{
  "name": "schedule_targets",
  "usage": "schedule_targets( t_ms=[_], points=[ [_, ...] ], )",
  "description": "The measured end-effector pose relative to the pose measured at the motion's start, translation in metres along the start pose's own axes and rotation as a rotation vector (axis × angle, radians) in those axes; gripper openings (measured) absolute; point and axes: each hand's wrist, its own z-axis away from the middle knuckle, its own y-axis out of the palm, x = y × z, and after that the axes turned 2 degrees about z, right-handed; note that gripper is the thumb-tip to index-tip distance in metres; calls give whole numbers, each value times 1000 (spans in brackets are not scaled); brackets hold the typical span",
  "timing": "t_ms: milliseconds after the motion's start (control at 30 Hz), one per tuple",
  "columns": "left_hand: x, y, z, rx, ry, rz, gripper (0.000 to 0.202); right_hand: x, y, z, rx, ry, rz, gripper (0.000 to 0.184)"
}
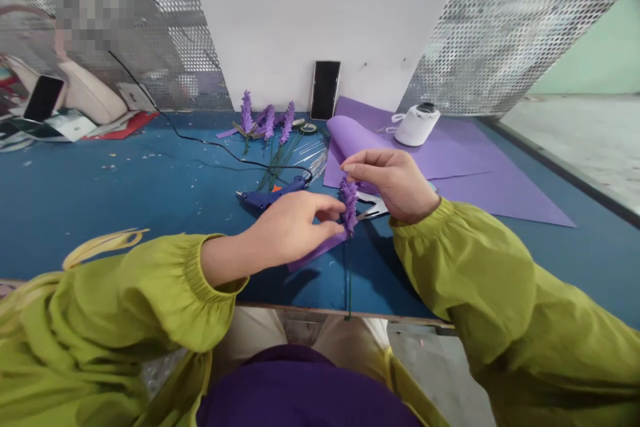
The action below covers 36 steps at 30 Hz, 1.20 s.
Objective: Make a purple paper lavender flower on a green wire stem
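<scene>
A purple paper lavender flower (349, 203) on a thin green wire stem stands upright between my two hands, its stem hanging past the table's front edge. My right hand (390, 180) pinches at the flower's top tip, thumb and forefinger together. From the left side, my left hand (287, 230) holds the lower part of the flower head with thumb and fingertips. A purple paper strip (317, 253) runs down to the left from beneath my left fingers. Just behind that hand lies a blue glue gun (263, 199), and scissors (373, 208) lie partly hidden beneath my right hand.
Several finished lavender flowers (269, 121) and green wire stems lie behind the glue gun. A black cord (193, 139) crosses the blue table. Purple sheets (465, 153) spread at right, with a white container (417, 125) on them. A phone (325, 90) leans against the white board.
</scene>
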Motion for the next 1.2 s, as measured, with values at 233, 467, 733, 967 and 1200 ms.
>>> schedule_targets(
  t_ms=[233, 467, 733, 967, 1200],
  points=[
    [6, -8, 7, -327, 25, 205, 27, 4, 13, 15, 95, -15, 72, 24],
    [16, -3, 8, -396, 102, 42, 22, -2, 20, 21, 155, 58, 57, 25],
    [22, -4, 13, -373, 293, -214, 28, 0, 28, 26, 176, 144, -53, 26],
    [28, 0, 13, -415, 379, -426, 33, -1, 37, 32, 125, 154, -95, 27],
    [23, -2, 8, -345, 194, -35, 20, -2, 40, 37, 124, 126, -105, 22]
  ],
)
